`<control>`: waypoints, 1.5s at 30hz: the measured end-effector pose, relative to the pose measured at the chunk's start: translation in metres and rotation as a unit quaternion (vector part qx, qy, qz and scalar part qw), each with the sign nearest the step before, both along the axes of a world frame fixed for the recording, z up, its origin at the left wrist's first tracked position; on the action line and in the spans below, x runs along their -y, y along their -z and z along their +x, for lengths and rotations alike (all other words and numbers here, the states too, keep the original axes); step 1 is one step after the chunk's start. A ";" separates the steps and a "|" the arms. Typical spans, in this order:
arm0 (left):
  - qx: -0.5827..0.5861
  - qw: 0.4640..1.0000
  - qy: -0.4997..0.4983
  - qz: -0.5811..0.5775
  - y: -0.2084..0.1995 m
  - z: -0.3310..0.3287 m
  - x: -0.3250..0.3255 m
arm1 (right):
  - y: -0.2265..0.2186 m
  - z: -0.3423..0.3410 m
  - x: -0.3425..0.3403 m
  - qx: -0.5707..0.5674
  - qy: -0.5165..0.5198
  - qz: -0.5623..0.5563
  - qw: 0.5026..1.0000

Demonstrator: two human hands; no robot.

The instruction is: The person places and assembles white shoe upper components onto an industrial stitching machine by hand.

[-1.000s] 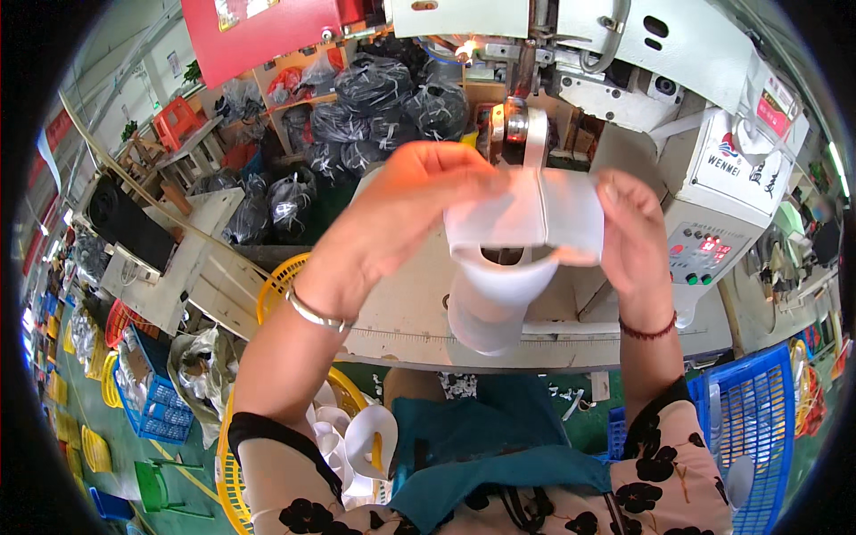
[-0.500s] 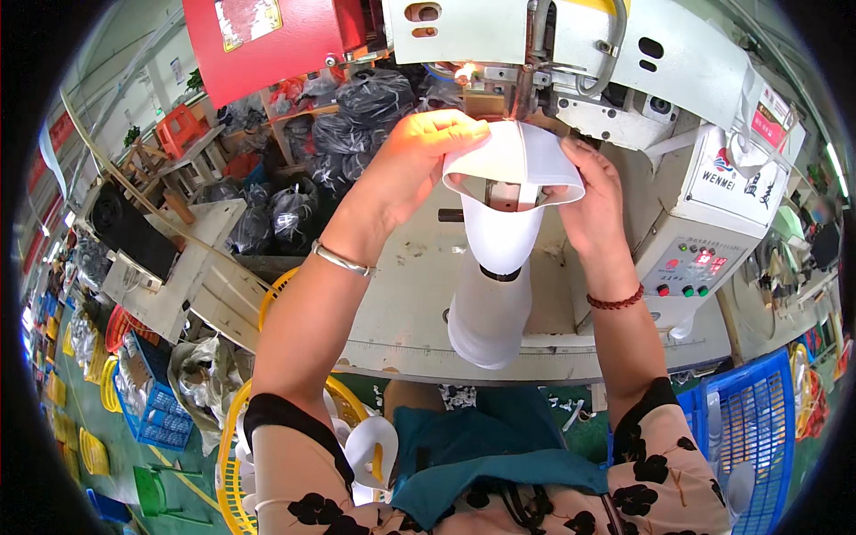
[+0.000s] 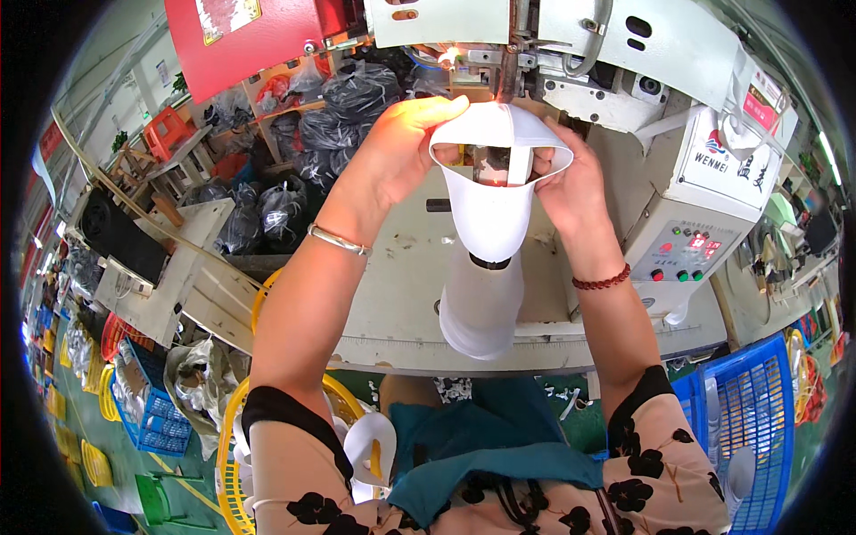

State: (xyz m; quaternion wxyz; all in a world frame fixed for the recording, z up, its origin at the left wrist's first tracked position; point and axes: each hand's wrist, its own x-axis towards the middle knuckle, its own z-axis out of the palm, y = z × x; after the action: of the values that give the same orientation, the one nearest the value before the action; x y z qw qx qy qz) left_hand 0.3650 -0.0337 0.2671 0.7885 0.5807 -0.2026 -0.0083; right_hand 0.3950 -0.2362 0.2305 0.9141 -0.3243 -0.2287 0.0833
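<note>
Two hands, left (image 3: 397, 150) and right (image 3: 575, 185), pinch opposite sides of the white piece (image 3: 490, 214) between them.

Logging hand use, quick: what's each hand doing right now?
Left hand: closed, holding the left side of the white shoe upper.
Right hand: closed, holding its right side.

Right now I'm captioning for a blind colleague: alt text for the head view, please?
A left hand and right hand hold a curved white piece at a machine, yellow basket lower left, blue basket lower right.
</note>
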 end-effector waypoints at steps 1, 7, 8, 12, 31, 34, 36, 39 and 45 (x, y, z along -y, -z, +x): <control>0.001 1.000 0.018 -0.002 0.001 0.002 -0.002 | 0.001 0.000 0.000 0.000 0.001 -0.001 1.000; -0.022 0.998 -0.010 -0.052 0.003 0.003 0.008 | -0.001 -0.005 -0.002 -0.012 0.033 -0.007 0.999; -0.020 0.998 -0.014 -0.052 0.003 0.003 0.009 | 0.001 -0.003 -0.001 -0.002 0.021 -0.006 1.000; -0.010 0.999 0.021 -0.049 0.004 0.004 0.003 | 0.000 -0.005 -0.002 0.004 0.010 -0.009 1.000; -0.015 0.996 0.053 -0.064 0.017 0.012 0.006 | 0.013 0.001 -0.002 -0.035 0.061 -0.038 0.997; -0.031 0.998 0.019 -0.059 0.020 0.008 0.010 | 0.016 0.005 -0.003 -0.012 0.054 -0.045 0.997; -0.039 0.998 0.004 -0.057 0.024 0.006 0.010 | 0.015 0.003 -0.010 -0.065 0.101 -0.045 0.992; -0.041 0.998 -0.041 -0.024 0.032 0.005 0.010 | 0.017 -0.004 -0.013 -0.072 0.101 -0.076 0.989; -0.082 0.994 -0.001 -0.074 0.044 -0.010 0.006 | 0.046 0.002 -0.004 -0.042 0.175 -0.226 0.957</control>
State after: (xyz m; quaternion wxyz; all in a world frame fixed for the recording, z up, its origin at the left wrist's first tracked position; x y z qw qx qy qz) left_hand 0.3555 -0.0392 0.2230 0.8430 0.5186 -0.1370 -0.0405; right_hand 0.3971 -0.2317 0.1841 0.8260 -0.5536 -0.1049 -0.0153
